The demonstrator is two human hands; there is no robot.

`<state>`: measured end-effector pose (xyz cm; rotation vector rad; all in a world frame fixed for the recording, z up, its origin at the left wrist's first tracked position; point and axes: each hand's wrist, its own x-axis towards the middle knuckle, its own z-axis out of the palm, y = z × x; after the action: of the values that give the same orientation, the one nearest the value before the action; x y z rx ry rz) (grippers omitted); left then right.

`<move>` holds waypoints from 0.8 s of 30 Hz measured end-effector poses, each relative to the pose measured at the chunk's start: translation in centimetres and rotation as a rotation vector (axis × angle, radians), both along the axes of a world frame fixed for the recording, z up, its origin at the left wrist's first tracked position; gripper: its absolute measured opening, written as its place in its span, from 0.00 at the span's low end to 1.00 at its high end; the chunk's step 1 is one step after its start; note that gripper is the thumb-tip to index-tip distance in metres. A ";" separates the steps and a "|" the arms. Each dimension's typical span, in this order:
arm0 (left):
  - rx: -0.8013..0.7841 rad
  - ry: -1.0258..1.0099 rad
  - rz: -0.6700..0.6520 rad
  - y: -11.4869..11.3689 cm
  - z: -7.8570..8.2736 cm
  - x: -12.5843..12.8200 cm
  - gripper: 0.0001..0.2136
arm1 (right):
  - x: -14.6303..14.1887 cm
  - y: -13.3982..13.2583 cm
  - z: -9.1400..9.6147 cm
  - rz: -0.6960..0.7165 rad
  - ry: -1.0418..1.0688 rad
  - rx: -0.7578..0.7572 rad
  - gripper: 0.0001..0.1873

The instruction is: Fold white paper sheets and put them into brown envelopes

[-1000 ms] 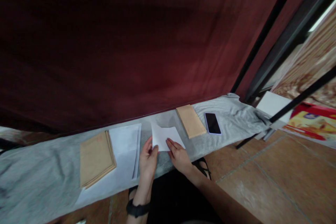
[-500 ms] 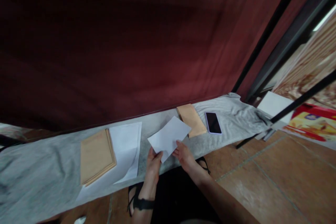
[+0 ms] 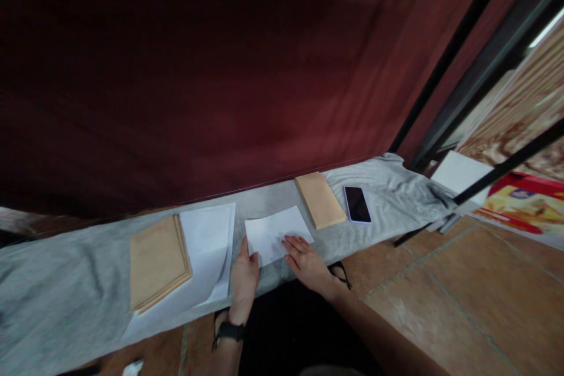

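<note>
A folded white sheet of paper (image 3: 274, 230) lies on the grey cloth in front of me. My left hand (image 3: 245, 270) pinches its lower left corner, thumb on top and the other fingers along the left edge. Across the paper's right part rests my right hand (image 3: 304, 258), fingers stretched out flat on it. Just beyond the paper to the right is a tan envelope stack (image 3: 321, 200). To the left, larger white sheets (image 3: 209, 247) lie partly under a pile of brown envelopes (image 3: 158, 261).
A phone (image 3: 358, 204) with a dark screen lies right of the tan stack. Grey cloth (image 3: 66, 282) covers the narrow bench, with a dark red panel (image 3: 247, 82) behind it. Black metal bars (image 3: 440, 76) and a red printed box (image 3: 524, 205) stand at the right.
The paper has come down flat onto the cloth and turned more level. My right hand has gone from holding its edge to lying on top; my left hand has shifted slightly left.
</note>
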<state>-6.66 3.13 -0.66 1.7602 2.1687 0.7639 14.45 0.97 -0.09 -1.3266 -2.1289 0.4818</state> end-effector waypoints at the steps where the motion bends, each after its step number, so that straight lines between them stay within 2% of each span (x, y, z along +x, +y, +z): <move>1: 0.005 0.047 0.011 -0.3 0.4 0.2 0.26 | -0.1 0.0 -0.3 0.016 -0.071 0.047 0.22; 3: 0.079 0.149 0.006 -0.8 0.8 0.8 0.24 | -0.2 -0.1 -0.9 0.028 -0.159 0.093 0.23; 5: 0.191 0.207 -0.070 -1.4 0.7 1.8 0.23 | -0.3 -0.1 -1.3 0.022 -0.191 0.106 0.23; 9: 0.242 0.239 -0.355 -2.5 -1.1 4.5 0.24 | -0.5 0.1 -1.3 0.050 -0.210 0.116 0.25; 11: 0.218 0.268 -0.416 -3.0 -2.1 5.5 0.26 | -0.5 0.3 -1.4 0.080 -0.238 0.121 0.26; 15: 0.196 0.326 -0.404 -3.5 -3.2 5.9 0.28 | -0.3 0.3 -2.0 0.043 -0.290 0.136 0.26; 24: 0.227 0.375 -0.288 -4.3 -2.4 4.9 0.34 | 0.5 -0.1 -3.3 -0.183 -0.335 0.232 0.29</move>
<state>-1.78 -1.15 -3.11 2.4367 2.0289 0.6718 15.00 0.82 -3.37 -1.5292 -2.2131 -0.0676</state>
